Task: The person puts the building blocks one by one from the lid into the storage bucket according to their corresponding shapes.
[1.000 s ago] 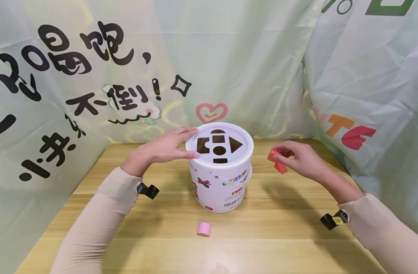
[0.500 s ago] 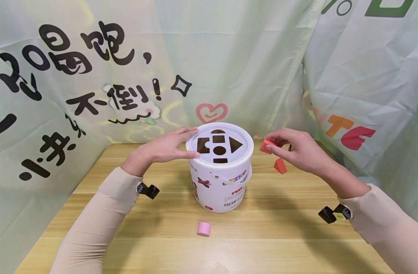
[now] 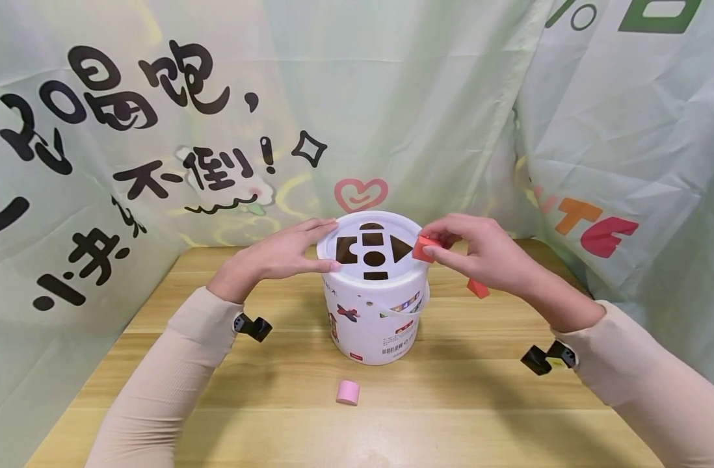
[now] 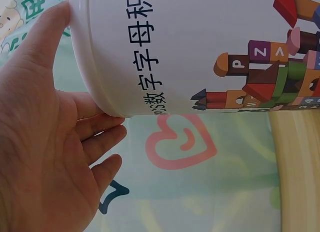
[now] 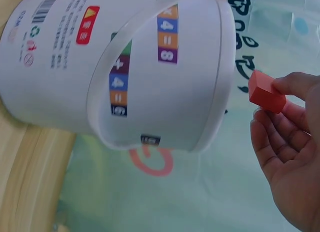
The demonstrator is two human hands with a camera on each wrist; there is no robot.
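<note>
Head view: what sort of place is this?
Likely a makeshift recording booth, though the wider room is out of view: printed fabric sheets hang behind and on both sides of a wooden table, and the person wears wrist cameras.

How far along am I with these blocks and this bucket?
Already done: holed lid on white bucket; its contents aren't visible. In hand: your right hand pinches a red block near the triangular hole; your left hand touches the rim. Apparently left: another red block and a pink rounded block, on the table.

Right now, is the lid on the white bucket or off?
On: in the head view, the lid covers the top of the white bucket.
</note>
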